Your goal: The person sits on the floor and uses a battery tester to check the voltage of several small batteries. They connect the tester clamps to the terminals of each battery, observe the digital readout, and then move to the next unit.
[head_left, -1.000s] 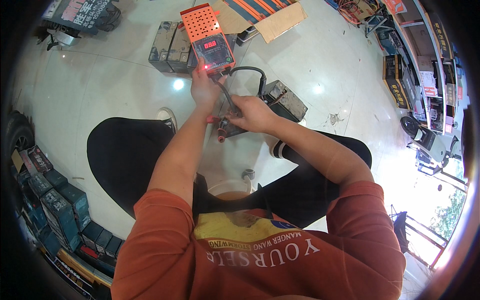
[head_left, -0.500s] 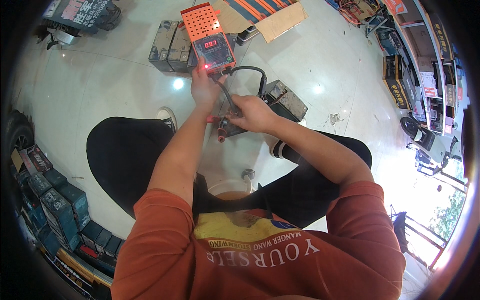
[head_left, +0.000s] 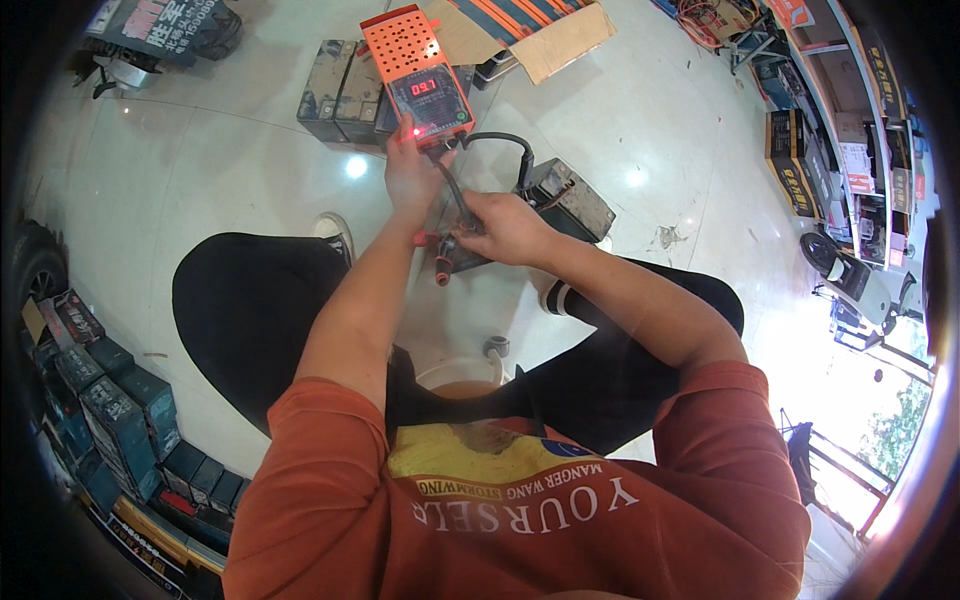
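An orange battery tester (head_left: 402,48) with a perforated cover and a lit red digital display lies at the far middle, over dark batteries. My left hand (head_left: 408,182) is closed on its near end, one finger by a glowing red light. A black cable runs from the tester to my right hand (head_left: 508,228), which is closed around the cable near a clamp (head_left: 443,268) with red-tipped handles. The clamp's jaws are hidden by my right hand. Another black cable (head_left: 527,158) loops to a dark battery (head_left: 580,205) at the right; its far connection is unclear.
Dark batteries (head_left: 335,95) stand left of the tester, behind my left hand. An open cardboard box (head_left: 565,45) is at the back. More batteries (head_left: 125,400) are stacked at lower left. Boxed goods (head_left: 797,165) and shelves line the right. A white bucket-like thing (head_left: 455,375) sits between my legs.
The tester and my left hand have shifted very slightly to the right. My right hand stays on the cable, and the display looks the same.
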The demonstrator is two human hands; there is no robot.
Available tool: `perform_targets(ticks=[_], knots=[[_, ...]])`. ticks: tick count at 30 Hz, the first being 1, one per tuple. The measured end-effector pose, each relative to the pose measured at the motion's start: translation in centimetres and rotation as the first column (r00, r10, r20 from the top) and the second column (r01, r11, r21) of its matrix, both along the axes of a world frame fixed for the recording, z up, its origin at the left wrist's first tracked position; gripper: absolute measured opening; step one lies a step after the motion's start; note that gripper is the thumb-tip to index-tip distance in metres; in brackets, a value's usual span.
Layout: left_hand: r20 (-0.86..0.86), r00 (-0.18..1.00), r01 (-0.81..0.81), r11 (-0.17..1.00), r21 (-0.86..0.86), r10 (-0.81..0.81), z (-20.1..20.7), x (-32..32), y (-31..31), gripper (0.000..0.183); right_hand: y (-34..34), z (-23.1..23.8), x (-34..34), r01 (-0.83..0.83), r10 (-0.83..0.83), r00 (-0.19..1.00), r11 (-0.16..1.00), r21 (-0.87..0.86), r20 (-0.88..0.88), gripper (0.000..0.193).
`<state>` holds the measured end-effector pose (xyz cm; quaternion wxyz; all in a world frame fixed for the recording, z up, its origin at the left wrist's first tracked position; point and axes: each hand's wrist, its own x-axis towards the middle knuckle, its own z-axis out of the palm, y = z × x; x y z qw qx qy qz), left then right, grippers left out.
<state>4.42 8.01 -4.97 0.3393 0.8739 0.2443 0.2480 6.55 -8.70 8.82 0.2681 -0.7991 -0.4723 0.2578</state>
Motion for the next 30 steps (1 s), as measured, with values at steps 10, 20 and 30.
perform_targets(ticks=[10, 20, 30], knots=[[-0.033, 0.999, 0.003, 1.000, -0.028, -0.004, 0.26, -0.25, -0.38, 0.100, -0.19, -0.32, -0.15, 0.004, -0.003, 0.999, 1.000, 0.027, -0.045, 0.035], [0.019, 1.000, 0.006, 1.000, -0.017, -0.006, -0.13, -0.24, -0.49, 0.100, -0.20, -0.68, -0.18, 0.010, -0.009, 0.999, 0.999, 0.042, -0.040, 0.034], [0.085, 0.996, 0.012, 0.999, -0.043, -0.008, 0.22, -0.05, -0.85, 0.100, -0.17, -0.46, -0.18, 0.006, -0.004, 1.000, 0.999, 0.048, -0.031, 0.034]])
